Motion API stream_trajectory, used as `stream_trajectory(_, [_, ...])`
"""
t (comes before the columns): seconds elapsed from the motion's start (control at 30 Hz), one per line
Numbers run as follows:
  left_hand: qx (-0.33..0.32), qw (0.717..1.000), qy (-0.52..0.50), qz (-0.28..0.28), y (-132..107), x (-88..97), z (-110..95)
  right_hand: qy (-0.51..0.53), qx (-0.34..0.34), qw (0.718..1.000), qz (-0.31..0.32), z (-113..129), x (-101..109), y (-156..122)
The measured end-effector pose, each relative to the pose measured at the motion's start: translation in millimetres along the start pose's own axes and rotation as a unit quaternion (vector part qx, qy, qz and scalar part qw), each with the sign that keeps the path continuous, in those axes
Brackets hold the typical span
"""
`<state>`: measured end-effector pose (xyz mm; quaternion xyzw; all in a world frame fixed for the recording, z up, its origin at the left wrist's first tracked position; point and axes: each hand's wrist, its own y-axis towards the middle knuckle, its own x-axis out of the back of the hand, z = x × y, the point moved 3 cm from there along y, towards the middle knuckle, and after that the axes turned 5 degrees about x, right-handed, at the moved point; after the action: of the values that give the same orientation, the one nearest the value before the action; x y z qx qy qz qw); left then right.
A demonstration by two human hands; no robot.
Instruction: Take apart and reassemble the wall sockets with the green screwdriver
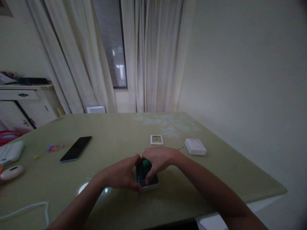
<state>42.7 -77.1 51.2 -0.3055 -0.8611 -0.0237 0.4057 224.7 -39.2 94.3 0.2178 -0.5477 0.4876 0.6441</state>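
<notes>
Both my hands meet at the middle of the green table point(115, 134). My left hand point(122, 174) curls around the left side of a small square white-edged device with a dark inside point(146, 182), holding it down on the tabletop. My right hand point(157, 161) is closed from above on a small green-tipped object point(146, 163), which sits over the device; its fingers hide most of it.
A white socket plate point(195, 146) and a small white frame point(156, 139) lie beyond my hands. A black phone point(76, 148) lies to the left, with small colourful bits point(52, 148), white items point(11, 152) and a white cable point(26, 209). Curtains and a cabinet stand behind.
</notes>
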Motion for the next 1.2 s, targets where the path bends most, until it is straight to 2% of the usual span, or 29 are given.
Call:
stream_trajectory(0.1, [-0.012,0.999,0.029,0.016,-4.7,-8.7,-12.2,0.042,-0.007,0.995,-0.094,-11.1,8.3,-23.3])
stream_trajectory(0.2, [-0.083,0.996,0.045,0.0,-4.6,-24.2,-26.7,0.061,-0.044,0.973,-0.22,-23.0,11.8,-52.5])
stream_trajectory(0.3, [-0.136,0.988,0.067,-0.017,0.5,-45.1,-38.6,0.044,-0.103,0.946,-0.304,-29.5,4.9,-69.9])
stream_trajectory(0.37, [-0.148,0.986,0.078,-0.03,4.5,-56.2,-44.2,0.022,-0.142,0.933,-0.331,-32.1,-3.8,-70.8])
stream_trajectory(0.47, [-0.157,0.984,0.078,-0.039,6.5,-64.6,-49.3,-0.005,-0.172,0.93,-0.326,-36.6,-16.9,-62.9])
stream_trajectory(0.53, [-0.157,0.984,0.072,-0.035,5.3,-65.7,-50.2,-0.019,-0.169,0.928,-0.331,-39.9,-21.6,-59.5])
stream_trajectory(0.6, [-0.156,0.985,0.072,-0.035,4.1,-65.2,-49.5,-0.023,-0.138,0.908,-0.395,-41.4,-21.6,-62.6])
stream_trajectory(0.63, [-0.155,0.985,0.074,-0.035,3.9,-65.1,-48.9,-0.019,-0.114,0.887,-0.447,-41.2,-20.4,-67.0])
stream_trajectory(0.7, [-0.155,0.985,0.074,-0.036,4.4,-65.6,-47.1,0.011,-0.061,0.82,-0.569,-40.2,-18.2,-79.5])
stream_trajectory(0.77, [-0.154,0.985,0.065,-0.038,5.0,-67.2,-45.6,0.091,-0.017,0.728,-0.679,-41.3,-17.3,-92.9])
stream_trajectory(0.83, [-0.153,0.986,0.048,-0.041,4.4,-68.9,-45.3,0.204,0.006,0.629,-0.75,-46.5,-17.0,-102.2])
stream_trajectory(0.9, [-0.152,0.987,0.036,-0.041,2.7,-68.7,-47.4,0.294,0.015,0.556,-0.777,-53.7,-15.1,-105.3])
stream_trajectory(0.97, [-0.152,0.986,0.042,-0.046,2.7,-63.8,-51.9,0.345,0.004,0.51,-0.788,-62.6,-11.6,-105.5])
stream_trajectory(1.03, [-0.153,0.983,0.066,-0.073,9.6,-51.8,-57.5,0.382,-0.027,0.462,-0.8,-73.6,-9.3,-105.4])
stream_trajectory(1.13, [-0.125,0.972,0.145,-0.133,42.0,-24.6,-61.4,0.422,-0.074,0.389,-0.815,-89.3,-9.0,-107.4])
stream_trajectory(1.2, [-0.066,0.967,0.199,-0.147,77.7,-7.0,-57.8,0.44,-0.083,0.364,-0.817,-96.6,-8.7,-110.2])
